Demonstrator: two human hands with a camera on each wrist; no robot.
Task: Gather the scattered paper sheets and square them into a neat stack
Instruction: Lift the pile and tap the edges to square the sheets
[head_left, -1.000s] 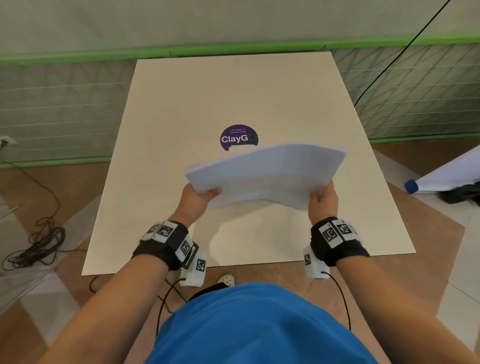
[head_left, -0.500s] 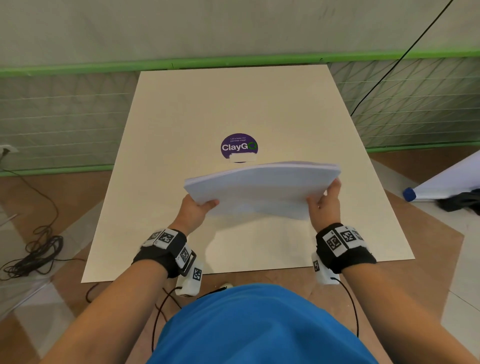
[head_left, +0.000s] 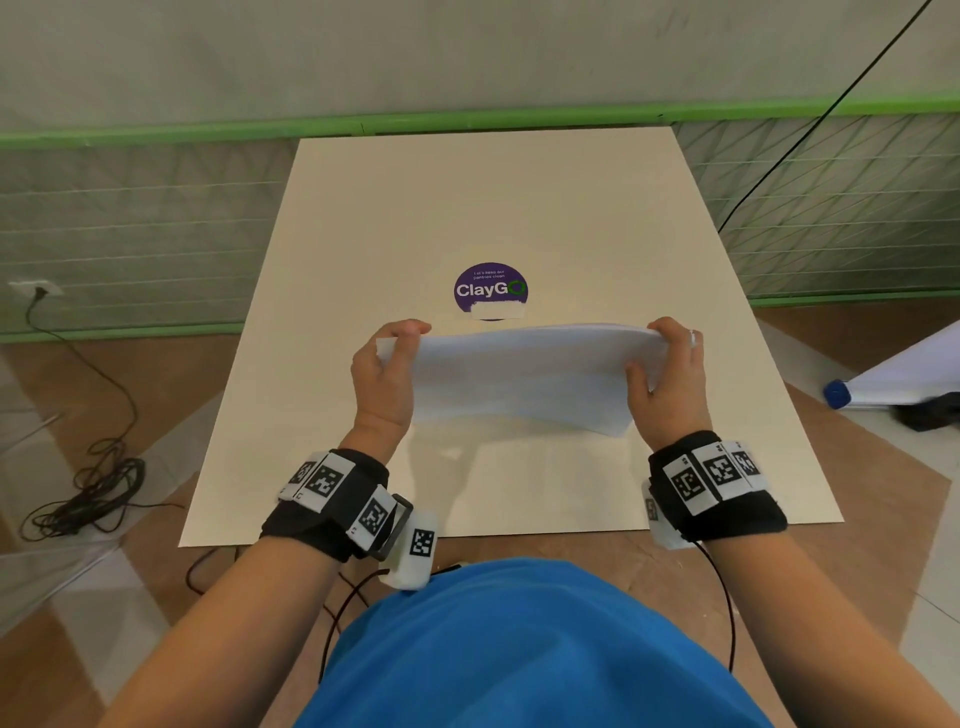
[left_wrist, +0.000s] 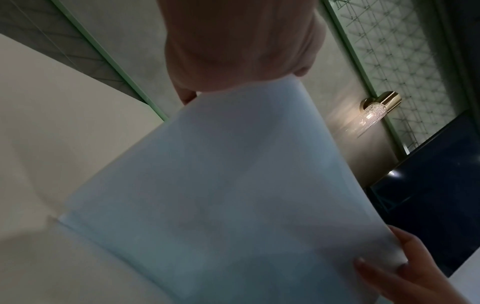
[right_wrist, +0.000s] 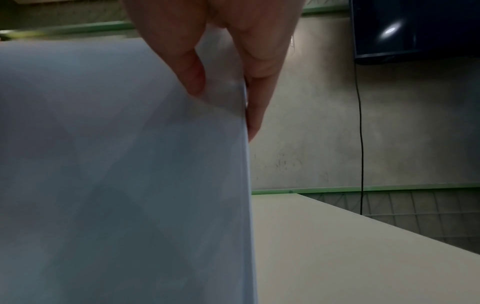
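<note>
**White stack stood on edge between two hands**

White sheets, gathered into one stack (head_left: 524, 379), stand nearly upright on the board (head_left: 363, 218), bottom edge touching it or just above; contact cannot be told. The left hand (head_left: 384, 374) clasps the stack's left end, fingers curled over the top edge, thumb on the near face. The right hand (head_left: 670, 379) grips the right end the same way, thumb pressed on the near face.

The stack's far face is hidden in every view. Both wrist views are dim and blurred; the right wrist view shows the sheet edges as one fairly flush line, though single sheets cannot be counted. Forearms are cut off by the frame below the wristbands (head_left: 337, 493).

Beyond the hands lies a purple sticker (head_left: 491, 290), its lower part covered by a white strip. The cream board rests on a brown floor (head_left: 78, 405). Left of the left hand a black cable (head_left: 88, 493) lies coiled. Ahead runs a green-trimmed wall (head_left: 467, 62).
</note>
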